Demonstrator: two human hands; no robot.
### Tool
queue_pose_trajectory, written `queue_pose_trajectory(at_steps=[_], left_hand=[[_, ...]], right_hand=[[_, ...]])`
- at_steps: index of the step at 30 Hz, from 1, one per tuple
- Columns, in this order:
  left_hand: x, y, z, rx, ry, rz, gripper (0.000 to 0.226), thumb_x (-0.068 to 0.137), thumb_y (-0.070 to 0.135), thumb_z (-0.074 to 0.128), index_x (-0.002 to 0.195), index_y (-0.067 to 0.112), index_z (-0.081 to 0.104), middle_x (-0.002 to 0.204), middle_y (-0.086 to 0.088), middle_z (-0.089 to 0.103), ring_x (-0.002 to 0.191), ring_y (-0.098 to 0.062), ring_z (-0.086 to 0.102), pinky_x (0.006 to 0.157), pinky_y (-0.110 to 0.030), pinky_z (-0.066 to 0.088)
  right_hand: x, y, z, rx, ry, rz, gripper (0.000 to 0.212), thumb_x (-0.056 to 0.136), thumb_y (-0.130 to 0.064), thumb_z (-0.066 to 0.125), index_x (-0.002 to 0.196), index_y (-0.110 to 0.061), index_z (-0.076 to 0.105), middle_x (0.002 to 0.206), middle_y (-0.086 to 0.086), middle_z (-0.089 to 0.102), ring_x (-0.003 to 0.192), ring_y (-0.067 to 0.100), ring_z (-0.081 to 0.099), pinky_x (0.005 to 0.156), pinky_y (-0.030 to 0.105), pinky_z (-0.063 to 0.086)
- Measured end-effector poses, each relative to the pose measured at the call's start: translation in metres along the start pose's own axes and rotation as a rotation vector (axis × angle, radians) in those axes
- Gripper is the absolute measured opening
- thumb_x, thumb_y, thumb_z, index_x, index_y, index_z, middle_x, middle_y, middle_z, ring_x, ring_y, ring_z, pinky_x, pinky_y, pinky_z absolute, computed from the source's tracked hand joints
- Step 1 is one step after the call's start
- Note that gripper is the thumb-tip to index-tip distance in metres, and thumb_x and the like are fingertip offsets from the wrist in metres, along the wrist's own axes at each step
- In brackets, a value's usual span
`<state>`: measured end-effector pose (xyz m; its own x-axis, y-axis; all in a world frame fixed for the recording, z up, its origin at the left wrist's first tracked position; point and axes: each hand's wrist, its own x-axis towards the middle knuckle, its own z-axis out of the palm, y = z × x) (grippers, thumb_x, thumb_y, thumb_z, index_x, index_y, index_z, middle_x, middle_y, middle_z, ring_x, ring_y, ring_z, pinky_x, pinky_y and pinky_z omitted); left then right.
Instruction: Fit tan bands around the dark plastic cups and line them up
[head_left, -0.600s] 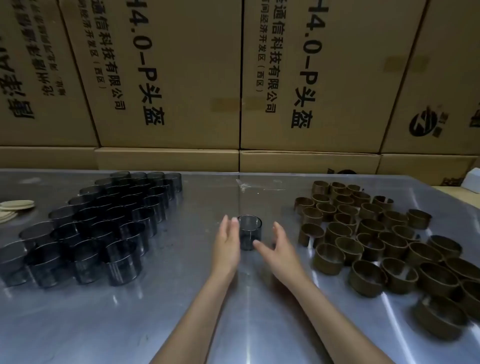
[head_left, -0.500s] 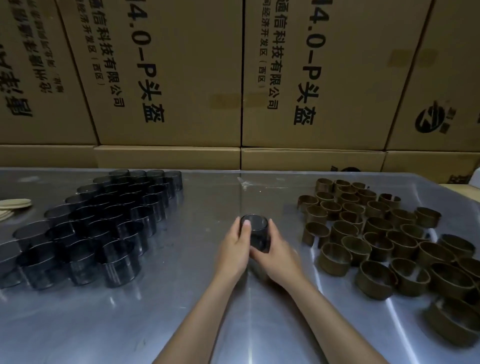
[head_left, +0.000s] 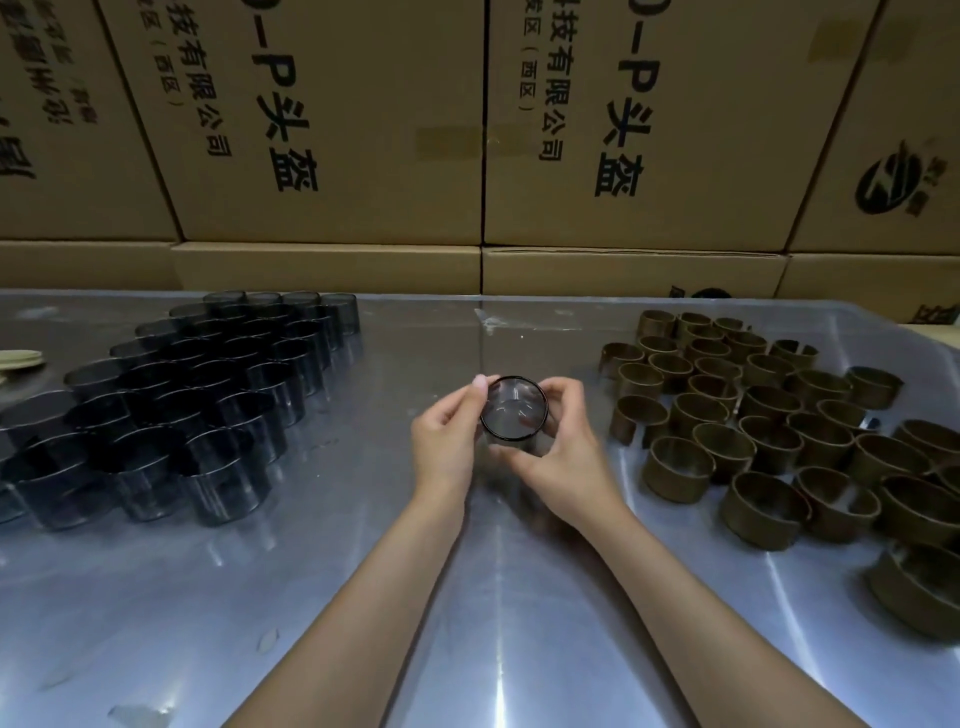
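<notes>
Both hands meet at the centre of the frame: left hand (head_left: 445, 439) and right hand (head_left: 558, 452) each curl their fingers round one dark cup (head_left: 513, 413), held between them above the steel table (head_left: 493, 597) and tipped so its open mouth faces the camera. No tan band is on this cup.

Progress, as judged from the layout: early. At the right of the frame lies a loose cluster of tan bands (head_left: 779, 431), running from the lower right edge up to the middle right; they appear to be empty rings, though the nearest ones at the frame edge cannot be made out clearly. At the left, a packed block of dark cups (head_left: 208, 405) stands upright, touching one another, from lower left up to the middle of the frame; none visibly wears a band. No row of finished cups is seen. Fitting a band to the held cup and starting a line is evidently what remains.

Obstructions: none between the hands and either stock; bare table surface lies in front of the hands.

Other items: pale flat discs (head_left: 18, 359) at the far left edge. Beyond the table, stacked cardboard cartons (head_left: 337, 130) with printed lettering fill the upper frame.
</notes>
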<state>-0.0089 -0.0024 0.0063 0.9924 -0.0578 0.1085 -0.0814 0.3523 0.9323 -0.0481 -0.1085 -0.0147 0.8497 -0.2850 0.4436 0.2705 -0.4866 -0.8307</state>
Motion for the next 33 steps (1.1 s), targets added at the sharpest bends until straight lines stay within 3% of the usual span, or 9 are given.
queue_pose_trajectory(at_steps=[7,12,15,17,20,24,26,30,33], left_hand=[[-0.003,-0.005,0.011,-0.017,0.121,-0.025,0.020,0.079,0.028,0.079,0.081,0.014,0.066,0.081,-0.001,0.069,0.076,-0.013,0.063,0.076,-0.030,0.053],[-0.010,-0.008,0.018,0.159,-0.001,0.105,0.040,0.073,0.016,0.084,0.098,0.016,0.053,0.095,0.000,0.063,0.076,0.003,0.063,0.065,-0.011,0.049],[-0.011,-0.010,0.016,0.255,-0.110,0.215,0.048,0.070,0.005,0.084,0.105,0.016,0.052,0.100,0.004,0.061,0.082,0.010,0.059,0.074,-0.009,0.047],[-0.009,-0.011,0.014,0.284,-0.190,0.247,0.054,0.069,-0.001,0.083,0.112,0.017,0.054,0.103,0.008,0.062,0.086,0.012,0.059,0.078,-0.007,0.045],[-0.002,-0.008,0.010,0.255,-0.301,0.185,0.059,0.070,-0.004,0.081,0.119,0.020,0.057,0.110,0.008,0.066,0.096,0.006,0.063,0.085,-0.012,0.048],[0.007,-0.001,-0.003,0.085,-0.389,-0.002,0.058,0.073,0.002,0.076,0.128,0.011,0.060,0.121,-0.005,0.068,0.115,-0.019,0.062,0.103,-0.038,0.047],[0.010,0.001,-0.009,0.044,-0.413,-0.059,0.059,0.070,0.015,0.076,0.128,0.009,0.062,0.121,-0.007,0.069,0.120,-0.023,0.060,0.105,-0.039,0.044],[0.012,0.003,-0.008,0.009,-0.252,-0.133,0.037,0.077,0.026,0.074,0.111,0.009,0.072,0.107,-0.007,0.074,0.102,-0.019,0.068,0.088,-0.024,0.053],[0.011,0.002,-0.003,0.003,-0.089,-0.170,0.024,0.083,0.030,0.074,0.092,0.008,0.073,0.092,-0.007,0.074,0.082,-0.018,0.067,0.075,-0.028,0.054]], right_hand=[[-0.002,-0.007,0.000,-0.078,-0.005,-0.055,0.063,0.069,-0.013,0.080,0.108,-0.034,0.035,0.095,-0.023,0.058,0.089,-0.003,0.058,0.068,0.011,0.045],[-0.002,-0.005,0.000,-0.032,0.021,-0.047,0.056,0.069,-0.013,0.075,0.104,-0.034,0.037,0.096,-0.015,0.064,0.090,0.008,0.065,0.074,0.029,0.052],[0.002,-0.004,-0.002,0.084,0.078,0.009,0.045,0.069,-0.012,0.067,0.098,-0.032,0.038,0.093,-0.013,0.061,0.082,-0.004,0.062,0.072,0.017,0.051],[0.006,0.000,-0.005,0.200,0.078,0.055,0.050,0.074,0.006,0.068,0.098,-0.027,0.038,0.099,-0.007,0.061,0.082,-0.003,0.063,0.075,0.015,0.051],[0.008,0.003,-0.012,0.341,0.032,0.121,0.056,0.076,0.023,0.060,0.099,-0.023,0.039,0.099,-0.009,0.064,0.083,-0.002,0.066,0.076,0.024,0.055],[0.008,0.001,-0.019,0.420,-0.034,0.152,0.052,0.076,0.018,0.069,0.104,-0.016,0.041,0.099,-0.010,0.066,0.084,-0.003,0.065,0.070,0.020,0.055],[0.008,-0.001,-0.020,0.445,-0.057,0.164,0.058,0.071,0.015,0.074,0.109,-0.012,0.041,0.102,-0.006,0.067,0.087,-0.002,0.066,0.076,0.019,0.054],[0.006,-0.003,-0.019,0.416,-0.078,0.167,0.062,0.067,0.013,0.078,0.112,-0.009,0.041,0.114,0.004,0.065,0.107,0.016,0.064,0.090,0.028,0.053],[0.004,-0.003,-0.014,0.335,-0.102,0.125,0.066,0.064,0.009,0.082,0.112,-0.008,0.040,0.111,0.003,0.064,0.102,0.011,0.063,0.088,0.022,0.052]])
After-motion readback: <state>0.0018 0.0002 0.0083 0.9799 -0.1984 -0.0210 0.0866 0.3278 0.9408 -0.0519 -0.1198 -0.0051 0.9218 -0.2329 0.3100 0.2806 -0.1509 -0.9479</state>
